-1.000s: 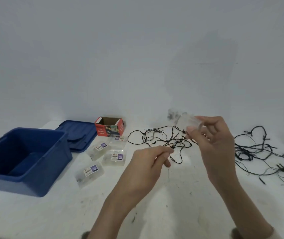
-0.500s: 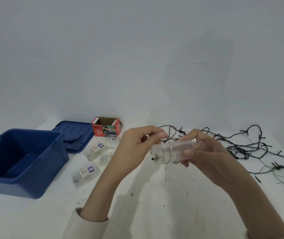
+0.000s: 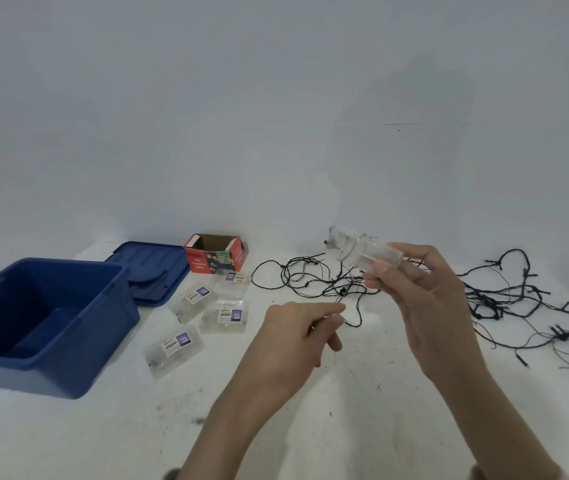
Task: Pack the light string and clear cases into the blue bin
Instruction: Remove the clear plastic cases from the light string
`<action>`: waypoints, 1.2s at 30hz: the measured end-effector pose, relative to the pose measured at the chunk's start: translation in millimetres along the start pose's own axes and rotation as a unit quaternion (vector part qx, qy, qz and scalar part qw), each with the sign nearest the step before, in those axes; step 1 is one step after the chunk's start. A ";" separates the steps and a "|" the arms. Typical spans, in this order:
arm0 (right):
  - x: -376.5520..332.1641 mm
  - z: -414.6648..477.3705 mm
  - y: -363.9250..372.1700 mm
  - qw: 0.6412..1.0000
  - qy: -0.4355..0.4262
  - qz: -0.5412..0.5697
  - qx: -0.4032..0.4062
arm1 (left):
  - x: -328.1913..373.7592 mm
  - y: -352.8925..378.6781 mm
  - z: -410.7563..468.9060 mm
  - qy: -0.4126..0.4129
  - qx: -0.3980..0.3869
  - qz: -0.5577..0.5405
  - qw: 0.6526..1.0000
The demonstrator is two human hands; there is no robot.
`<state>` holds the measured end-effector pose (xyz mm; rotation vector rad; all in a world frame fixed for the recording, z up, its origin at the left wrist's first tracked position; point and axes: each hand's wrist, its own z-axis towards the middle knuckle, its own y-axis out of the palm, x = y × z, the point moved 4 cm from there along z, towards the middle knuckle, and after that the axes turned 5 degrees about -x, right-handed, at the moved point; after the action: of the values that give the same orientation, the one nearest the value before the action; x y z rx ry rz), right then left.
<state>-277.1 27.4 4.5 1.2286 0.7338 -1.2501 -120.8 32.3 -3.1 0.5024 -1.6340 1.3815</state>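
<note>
A white table (image 3: 310, 427) stands against a plain pale wall. At the left sits an open blue bin (image 3: 34, 379) with nothing visible inside it, and its blue lid (image 3: 151, 271) lies flat just behind it. The light string (image 3: 504, 299), thin black wire with small bulbs, sprawls in loose tangles across the right and middle of the table, well apart from the bin.

The right hand (image 3: 425, 299) is raised above the table, fingers and thumb curled round one end of a clear case (image 3: 366, 252). The left hand (image 3: 297, 334) hovers lower, thumb and forefinger seeming to pinch a strand of the wire.

A small red cardboard box (image 3: 215, 256) stands open beside the lid. Four more clear cases (image 3: 174, 351) with labels lie between the bin and the wire.

The wire looks light, limp and likely to snag, so it is best gathered into loops and lifted as a bundle. The cases look light, stiff and smooth, and are best gripped across their long sides.
</note>
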 end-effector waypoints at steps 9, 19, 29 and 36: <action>9.6 -7.0 6.2 0.959 0.033 -0.206 -0.192 | 47.1 -42.4 5.5 0.200 0.127 0.300 0.924; 4.4 -1.4 1.4 0.961 0.112 0.205 -0.148 | -6.0 -14.0 12.3 0.001 -0.006 -0.191 0.982; 6.3 -0.6 -7.4 0.993 0.002 -0.119 0.015 | 20.2 -9.3 -6.7 0.055 0.003 0.182 0.982; 10.0 -8.9 8.0 0.958 0.094 -0.137 -0.233 | 28.9 -39.7 8.3 0.195 0.119 0.288 0.930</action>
<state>-265.4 31.9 -4.8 0.8809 1.2924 -1.0990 -107.6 20.0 43.3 -0.1459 -1.3347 1.9793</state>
